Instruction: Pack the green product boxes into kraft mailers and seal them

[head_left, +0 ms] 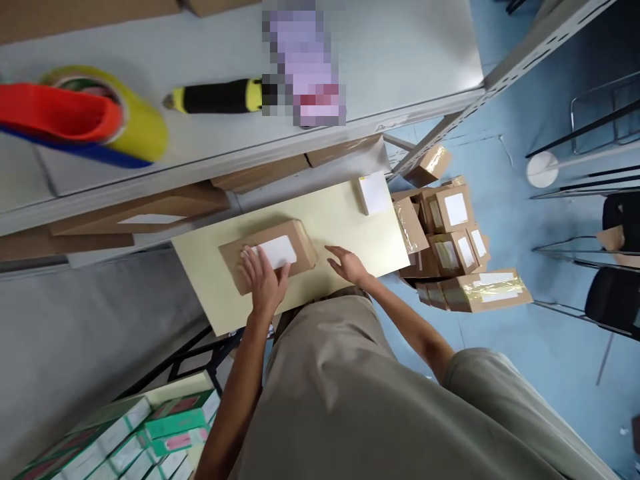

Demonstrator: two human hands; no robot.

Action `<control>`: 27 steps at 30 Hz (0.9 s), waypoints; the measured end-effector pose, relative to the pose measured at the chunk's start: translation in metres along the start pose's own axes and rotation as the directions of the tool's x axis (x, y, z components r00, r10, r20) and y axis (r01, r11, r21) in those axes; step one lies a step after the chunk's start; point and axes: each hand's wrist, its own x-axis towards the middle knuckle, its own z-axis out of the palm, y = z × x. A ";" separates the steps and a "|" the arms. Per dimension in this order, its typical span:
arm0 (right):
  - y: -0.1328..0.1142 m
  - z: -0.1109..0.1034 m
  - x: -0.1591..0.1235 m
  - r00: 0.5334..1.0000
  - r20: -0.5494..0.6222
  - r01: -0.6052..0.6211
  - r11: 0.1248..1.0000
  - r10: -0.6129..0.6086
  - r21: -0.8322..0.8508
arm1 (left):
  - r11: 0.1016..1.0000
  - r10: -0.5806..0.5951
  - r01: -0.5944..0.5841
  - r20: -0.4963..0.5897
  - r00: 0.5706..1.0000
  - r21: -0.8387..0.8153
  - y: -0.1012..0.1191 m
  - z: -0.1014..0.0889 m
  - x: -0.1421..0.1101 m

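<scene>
A brown cardboard box (pixel 301 248) lies on the pale yellow tabletop (pixel 340 207), with a white label (pixel 278 252) on its upper face. My left hand (pixel 266 283) rests on top of the box, fingers stretched out and partly over the label. Just right of the box, my right hand (pixel 349 265) hovers by the table with its fingers apart and nothing in them. Near the table's right end stands a small white stack of labels or a white box (pixel 374 193); which of the two I cannot tell.
On the shelf above (pixel 400 53) lie a tape dispenser with yellow tape (pixel 143 130), a black and yellow cutter or marker (pixel 215 97) and a blurred-out phone-like object (pixel 307 60). Taped cartons (pixel 453 247) are piled on the floor at right. Green boxes (pixel 175 423) fill the lower left.
</scene>
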 end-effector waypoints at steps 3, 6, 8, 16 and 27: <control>0.001 -0.049 0.015 0.983 -0.172 0.056 0.995 -0.069 -0.081 | 0.998 0.040 -0.042 -0.063 0.997 -0.035 0.040 0.006 0.017; 0.006 -0.103 0.038 0.947 -0.290 0.075 0.974 -0.136 -0.211 | 0.986 0.148 -0.151 -0.042 0.988 -0.075 0.091 0.017 0.039; 0.011 -0.134 0.054 0.943 -0.271 0.108 0.947 -0.193 -0.302 | 0.971 0.223 -0.220 0.017 0.975 -0.095 0.128 0.030 0.055; 0.027 -0.181 0.076 0.977 -0.042 0.172 0.889 -0.209 -0.425 | 0.905 0.417 -0.390 0.176 0.892 -0.168 0.224 0.090 0.083; 0.025 -0.184 0.080 0.960 -0.046 0.173 0.717 -0.276 -0.675 | 0.942 0.334 -0.315 0.285 0.898 -0.114 0.217 0.097 0.069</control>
